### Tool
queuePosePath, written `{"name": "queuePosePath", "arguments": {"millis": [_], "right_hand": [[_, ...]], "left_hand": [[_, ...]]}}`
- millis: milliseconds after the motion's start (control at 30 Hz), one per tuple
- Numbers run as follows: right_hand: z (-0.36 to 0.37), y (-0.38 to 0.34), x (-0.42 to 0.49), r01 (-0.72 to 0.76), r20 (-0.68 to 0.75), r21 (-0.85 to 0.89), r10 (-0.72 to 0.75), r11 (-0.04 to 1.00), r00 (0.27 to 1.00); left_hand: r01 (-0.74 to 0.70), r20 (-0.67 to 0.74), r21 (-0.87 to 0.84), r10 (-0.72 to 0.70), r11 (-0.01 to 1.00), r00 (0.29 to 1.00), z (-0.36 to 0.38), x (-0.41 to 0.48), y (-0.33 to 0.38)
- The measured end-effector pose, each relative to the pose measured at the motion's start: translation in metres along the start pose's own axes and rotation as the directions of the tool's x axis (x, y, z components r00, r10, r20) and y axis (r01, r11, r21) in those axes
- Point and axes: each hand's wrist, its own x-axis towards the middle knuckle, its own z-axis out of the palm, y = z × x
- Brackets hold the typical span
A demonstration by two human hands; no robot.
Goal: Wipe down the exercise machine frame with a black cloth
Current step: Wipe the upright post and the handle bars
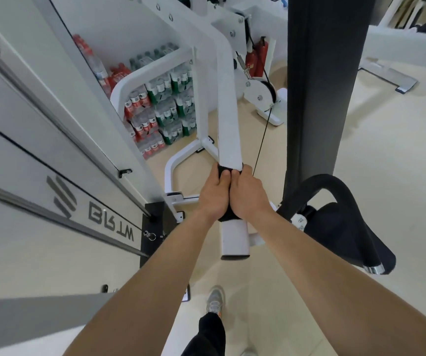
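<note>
A smooth white panel [27, 150] fills the left of the frame, and a matte dark pillar [317, 86] rises at the upper right. In the centre, the flat white bar [226, 111] of the machine runs down the frame. At lower right curves a black padded handle [340, 227]. Behind, upper centre-left, plastic-wrapped packs [165, 109] hold water bottles with red and green labels. The left hand [213, 195] and right hand [249, 195] curl side by side round the bar, clamping the black cloth [223, 172] wrapped around it.

Left grip [213, 194] and right grip [248, 196] clench side by side, touching
</note>
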Motion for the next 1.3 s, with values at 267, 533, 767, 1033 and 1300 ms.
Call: {"name": "queuePosePath", "arguments": {"millis": [267, 533, 767, 1033, 1300], "right_hand": [[-0.01, -0.013, 0.11, -0.079, 0.014, 0.252, 0.078, 0.965, 0.997], [-0.024, -0.032, 0.236, -0.041, -0.019, 0.249, 0.048, 0.968, 0.999], [-0.036, -0.055, 0.365, -0.022, -0.053, 0.26, 0.037, 0.965, 0.998], [-0.047, -0.075, 0.459, -0.004, -0.07, 0.29, 0.025, 0.957, 0.997], [-0.041, -0.063, 0.4, -0.041, -0.046, 0.35, 0.061, 0.936, 0.997]], "left_hand": [[-0.006, -0.015, 0.024, 0.006, 1.0, 1.0, -0.006, 0.104, 0.03], [0.011, -0.04, 0.11, -0.006, 0.994, 0.999, -0.013, 0.224, 0.061], [0.018, -0.073, 0.204, -0.003, 0.979, 0.997, -0.019, 0.344, 0.099], [0.032, -0.106, 0.149, -0.017, 0.988, 0.994, -0.023, 0.434, 0.125], [0.025, -0.094, 0.206, -0.005, 0.978, 0.996, -0.022, 0.386, 0.11]]}}
